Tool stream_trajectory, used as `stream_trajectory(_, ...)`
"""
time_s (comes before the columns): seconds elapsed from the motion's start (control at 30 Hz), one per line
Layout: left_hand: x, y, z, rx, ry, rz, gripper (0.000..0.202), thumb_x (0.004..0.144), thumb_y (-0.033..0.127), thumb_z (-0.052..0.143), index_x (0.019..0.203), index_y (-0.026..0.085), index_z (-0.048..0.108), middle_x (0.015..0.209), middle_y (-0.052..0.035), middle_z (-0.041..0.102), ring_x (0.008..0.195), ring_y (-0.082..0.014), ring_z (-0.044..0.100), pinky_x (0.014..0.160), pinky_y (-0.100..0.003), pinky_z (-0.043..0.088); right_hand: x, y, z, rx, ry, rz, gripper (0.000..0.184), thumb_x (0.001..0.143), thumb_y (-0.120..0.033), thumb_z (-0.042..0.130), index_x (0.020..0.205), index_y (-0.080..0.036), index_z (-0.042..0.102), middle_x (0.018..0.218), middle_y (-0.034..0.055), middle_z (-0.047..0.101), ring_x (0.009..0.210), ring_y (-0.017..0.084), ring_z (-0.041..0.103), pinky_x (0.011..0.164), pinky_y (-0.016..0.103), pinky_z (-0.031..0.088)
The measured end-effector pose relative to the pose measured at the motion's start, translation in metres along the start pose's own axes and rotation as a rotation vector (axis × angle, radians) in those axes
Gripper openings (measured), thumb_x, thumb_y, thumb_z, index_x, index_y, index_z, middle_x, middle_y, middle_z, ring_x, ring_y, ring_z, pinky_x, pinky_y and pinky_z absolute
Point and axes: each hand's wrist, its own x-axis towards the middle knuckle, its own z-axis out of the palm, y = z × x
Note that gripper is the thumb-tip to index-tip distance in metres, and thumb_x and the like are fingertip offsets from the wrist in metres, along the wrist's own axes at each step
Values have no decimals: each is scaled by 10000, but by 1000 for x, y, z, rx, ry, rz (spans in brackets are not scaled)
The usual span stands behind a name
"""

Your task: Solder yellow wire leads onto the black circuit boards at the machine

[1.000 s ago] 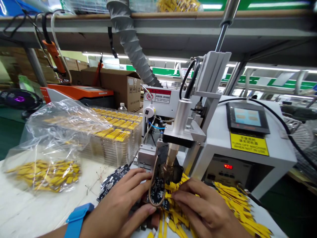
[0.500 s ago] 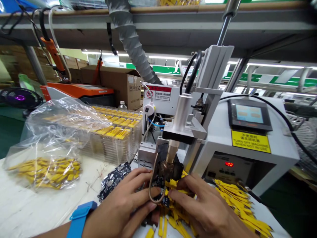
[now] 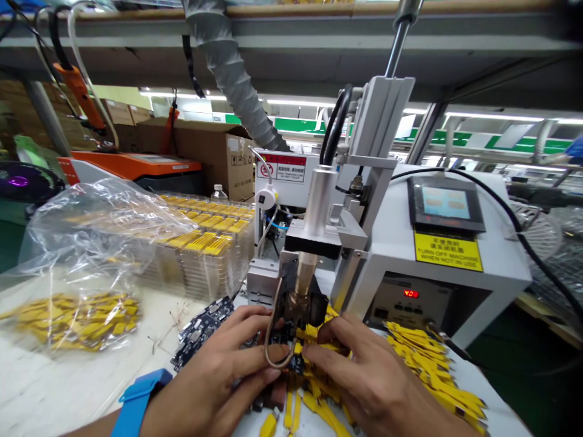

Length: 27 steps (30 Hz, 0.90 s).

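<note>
Under the metal press head [image 3: 299, 297] both hands meet at a small dark circuit board [image 3: 296, 363]. The fingers of my left hand [image 3: 223, 367] close on the board's left side, with a blue wristband [image 3: 141, 391] on that wrist. From the right, my right hand [image 3: 364, 370] pinches a yellow flexible strip [image 3: 304, 334] against the board, its thumb and forefinger close to the press tip. A curved metal tube [image 3: 276, 364] loops down in front of the board. Fingers and press head hide the contact spot. More yellow strips [image 3: 323, 413] lie below my right hand.
A stack of dark circuit boards [image 3: 200, 331] lies left of my left hand. Beyond it stand clear trays of yellow strips [image 3: 204, 261] and a plastic bag [image 3: 82, 315]. Loose yellow strips [image 3: 432, 370] and the machine's control box [image 3: 455, 261] are on the right.
The whole view has shifted slightly, with the scene sliding left. The red digits on the control box have changed. Both hands keep their place and grip at the board.
</note>
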Motion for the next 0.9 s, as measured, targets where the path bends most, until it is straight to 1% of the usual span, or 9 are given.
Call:
stream_trajectory(0.1, -2, -1, 1, 12, 13, -1, 313, 922, 144, 495, 1139, 330, 622, 1271, 6, 560, 1238, -221, 447, 1033, -371, 424, 0, 0, -1, 23, -19, 11, 263, 908, -59, 436, 1043, -148, 643, 855, 95, 554, 750, 225, 526, 599, 308, 471)
stream_trajectory(0.2, -4, -3, 1, 47, 27, 15, 353, 920, 146, 502, 1201, 338, 596, 1317, 8, 538, 1247, -225, 444, 1036, -374, 423, 1, 0, -1, 42, -30, 6, 246, 891, -47, 467, 1030, -133, 651, 858, 102, 562, 755, 231, 530, 609, 321, 483)
stream_trajectory(0.33, -5, -3, 1, 75, 29, 23, 381, 919, 153, 506, 1240, 345, 578, 1361, 8, 514, 1269, -237, 428, 1027, -374, 436, 1, -2, -1, 45, -34, 22, 268, 870, -30, 477, 1029, -131, 667, 835, 99, 566, 738, 228, 531, 604, 322, 483)
stream_trajectory(0.47, -5, -2, 1, 70, 23, 27, 383, 924, 158, 501, 1248, 349, 576, 1368, 3, 512, 1266, -240, 436, 1026, -381, 438, 2, -2, -2, 19, -27, 17, 258, 871, -46, 484, 1026, -128, 673, 835, 101, 569, 735, 230, 537, 595, 317, 476)
stream_trajectory(0.6, -5, -3, 1, 82, 18, 27, 398, 922, 158, 505, 1265, 348, 571, 1383, -4, 504, 1263, -251, 447, 1024, -391, 439, 3, -2, -2, 0, 0, 0, 234, 905, -85, 467, 1005, -141, 672, 829, 88, 566, 717, 217, 531, 574, 295, 451)
stream_trajectory(0.73, -4, -4, 0, 82, 17, 30, 385, 920, 163, 512, 1244, 355, 592, 1381, 2, 509, 1251, -256, 466, 1016, -395, 448, 2, -1, -2, -5, 29, -19, 252, 897, -65, 441, 979, -131, 670, 803, 79, 553, 687, 196, 507, 561, 276, 418)
stream_trajectory(0.9, -3, -4, -2, 83, 41, 42, 329, 926, 201, 526, 1194, 363, 625, 1360, 3, 525, 1226, -245, 490, 999, -389, 465, 1, -3, -2, -6, 4, 10, 222, 888, -71, 474, 971, -143, 667, 817, 76, 556, 700, 195, 504, 571, 275, 403)
